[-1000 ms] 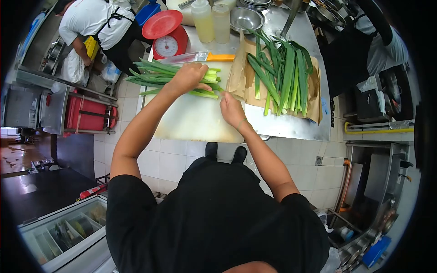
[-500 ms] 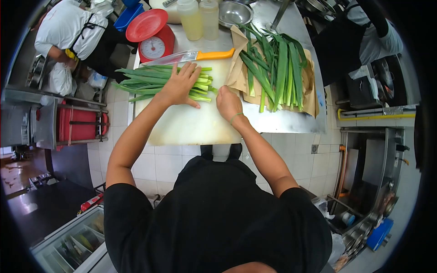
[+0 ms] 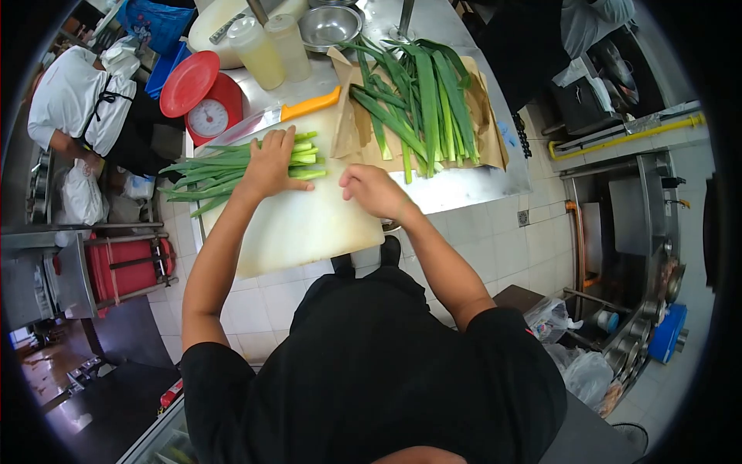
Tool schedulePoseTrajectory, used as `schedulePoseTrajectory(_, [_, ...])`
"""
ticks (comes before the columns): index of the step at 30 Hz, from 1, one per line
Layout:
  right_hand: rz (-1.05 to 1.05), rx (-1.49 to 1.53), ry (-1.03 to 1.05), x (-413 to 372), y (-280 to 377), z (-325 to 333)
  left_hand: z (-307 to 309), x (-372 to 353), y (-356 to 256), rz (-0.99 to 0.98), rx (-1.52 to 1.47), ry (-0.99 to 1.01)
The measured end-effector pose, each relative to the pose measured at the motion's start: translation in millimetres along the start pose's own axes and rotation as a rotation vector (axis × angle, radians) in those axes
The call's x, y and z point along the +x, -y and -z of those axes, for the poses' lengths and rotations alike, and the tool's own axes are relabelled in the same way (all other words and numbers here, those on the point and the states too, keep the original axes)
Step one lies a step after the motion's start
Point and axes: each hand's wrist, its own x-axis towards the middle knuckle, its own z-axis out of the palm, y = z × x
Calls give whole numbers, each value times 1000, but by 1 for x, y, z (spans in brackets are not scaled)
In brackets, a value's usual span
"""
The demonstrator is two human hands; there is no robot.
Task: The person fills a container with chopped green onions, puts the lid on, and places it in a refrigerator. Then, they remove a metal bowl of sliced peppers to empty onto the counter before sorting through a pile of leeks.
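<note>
My left hand [image 3: 268, 166] lies over a bundle of long green stalks [image 3: 212, 174], fingers stretched out across it near the pale cut ends. The bundle rests on a white cutting board [image 3: 290, 224]. Just right of the cut ends, over the board's right side, my right hand [image 3: 372, 191] is curled closed with nothing visible in it. Behind the bundle lies a knife with an orange handle [image 3: 311, 104], its blade pointing left. More green stalks [image 3: 433, 100] lie on brown paper [image 3: 488, 131] to the right.
A red scale [image 3: 220, 116] stands at the table's back left. Two squeeze bottles [image 3: 259, 58] and a metal bowl [image 3: 330, 28] are behind the knife. One person [image 3: 81, 100] in white works at the left; another person's dark clothing [image 3: 518, 54] shows at the upper right.
The camera view has shifted and tilted. My right hand has drawn away from the cut ends of the bundle, toward the board's front. My left hand stays on the bundle.
</note>
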Motion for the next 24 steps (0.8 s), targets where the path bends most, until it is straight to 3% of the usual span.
schedulePoseTrajectory(2, [11,424,-64,-21,-24,17,9,-3,-3,-66,69,-163])
schedulePoseTrajectory(4, [-215,762,-69,-40,-35,42,20,-1,-7,-136,5,-251])
schedulePoseTrajectory(5, [-263,877,-113,-47,-45,50,24,1,-9,-201,-59,-338])
schedulePoseTrajectory(6, [-260,880,-119,-52,-54,57,26,6,-14,-209,-57,-339])
schedulePoseTrajectory(8, [-267,991,-263,-63,-73,68,27,20,-33,-424,-214,-309])
schedulePoseTrajectory(10, [-246,954,-310,-61,-88,74,19,43,-73,-515,-292,-320])
schedulePoseTrajectory(12, [-190,698,-431,-54,-89,75,-4,68,-102,-535,-197,-108])
schedulePoseTrajectory(13, [-62,441,-494,-45,-99,74,-19,81,-107,-542,-195,-105])
schedulePoseTrajectory(14, [-65,446,-502,-40,-103,76,-36,93,-112,-480,-141,-68])
schedulePoseTrajectory(16, [-73,-9,-497,-32,-108,82,-42,104,-119,-430,-79,-26])
schedulePoseTrajectory(19, [-152,-76,-520,-36,-110,90,-41,112,-114,-423,-16,24])
schedulePoseTrajectory(22, [-135,-51,-569,-44,-125,89,-31,106,-116,-569,-39,66])
schedulePoseTrajectory(24, [-108,-2,-599,-47,-131,92,-23,99,-125,-687,-117,-98])
